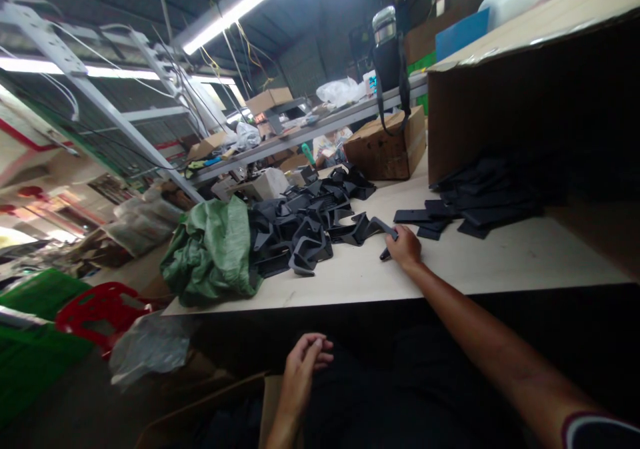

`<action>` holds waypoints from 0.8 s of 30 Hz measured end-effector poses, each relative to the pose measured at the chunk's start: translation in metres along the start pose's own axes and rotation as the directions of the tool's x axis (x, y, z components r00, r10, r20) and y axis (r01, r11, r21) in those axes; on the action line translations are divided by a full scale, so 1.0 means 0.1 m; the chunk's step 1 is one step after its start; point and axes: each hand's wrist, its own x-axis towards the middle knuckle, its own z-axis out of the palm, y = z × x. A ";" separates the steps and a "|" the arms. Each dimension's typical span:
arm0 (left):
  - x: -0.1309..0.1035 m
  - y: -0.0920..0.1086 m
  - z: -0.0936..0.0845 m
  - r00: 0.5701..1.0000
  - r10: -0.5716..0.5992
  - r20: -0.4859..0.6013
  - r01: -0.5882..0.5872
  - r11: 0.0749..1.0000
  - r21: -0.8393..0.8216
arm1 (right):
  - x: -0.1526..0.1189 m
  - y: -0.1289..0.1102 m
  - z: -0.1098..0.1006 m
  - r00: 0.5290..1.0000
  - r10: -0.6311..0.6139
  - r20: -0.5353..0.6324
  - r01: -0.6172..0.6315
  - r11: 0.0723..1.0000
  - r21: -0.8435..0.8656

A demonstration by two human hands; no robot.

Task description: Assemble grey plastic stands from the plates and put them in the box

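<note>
My right hand point(405, 246) is closed around a black bent plastic piece point(384, 225) at the table's front part. One arm of that piece rises to the left above my fingers, and a dark end shows below them. To its left lies a heap of similar black angled pieces point(313, 219). Flat black strips point(417, 216) are just beyond and to the right of this hand. My left hand point(306, 357) hangs below the table edge in front of my body, fingers loosely curled and slightly apart, with nothing visible in it.
A green woven sack point(210, 252) sits at the pale table's point(350, 282) left end. A large cardboard box point(445, 115) lies open-sided at right, dark pieces point(493, 192) spilling out. Behind are a smaller carton point(385, 145) and a cluttered shelf point(320, 127). An open carton point(270, 402) stands below.
</note>
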 end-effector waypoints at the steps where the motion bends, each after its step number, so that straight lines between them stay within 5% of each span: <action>1: 0.03 0.06 0.05 0.999 0.016 0.030 -0.016 1.000 0.009 | -0.04 -0.04 0.04 0.999 -0.019 0.029 0.019 1.000 0.001; 8: 0.24 0.38 0.20 0.989 0.098 0.115 -0.090 0.993 -0.070 | -0.21 -0.23 -0.12 0.996 -0.083 -0.009 0.084 0.995 0.045; 13: 0.52 0.40 0.41 0.963 0.089 0.253 -0.033 0.976 -0.216 | -0.65 -0.49 -0.33 0.958 -0.287 0.014 0.281 0.945 0.169; 17: 0.77 0.50 0.77 0.943 0.048 0.329 0.124 0.867 -0.483 | -1.19 -0.79 -0.38 0.837 -0.533 0.122 0.484 0.826 0.288; 20: 0.89 0.65 0.96 0.971 -0.006 0.239 0.174 0.701 -0.692 | -1.43 -0.92 -0.40 0.688 -0.684 0.243 0.575 0.718 0.392; 22: 0.92 0.73 0.96 0.987 -0.055 0.154 0.152 0.658 -0.738 | -1.37 -0.90 -0.42 0.612 -0.722 0.323 0.569 0.686 0.454; 24: 0.93 0.76 0.84 0.991 -0.086 0.105 0.135 0.686 -0.715 | -1.11 -0.79 -0.46 0.613 -0.689 0.386 0.563 0.724 0.399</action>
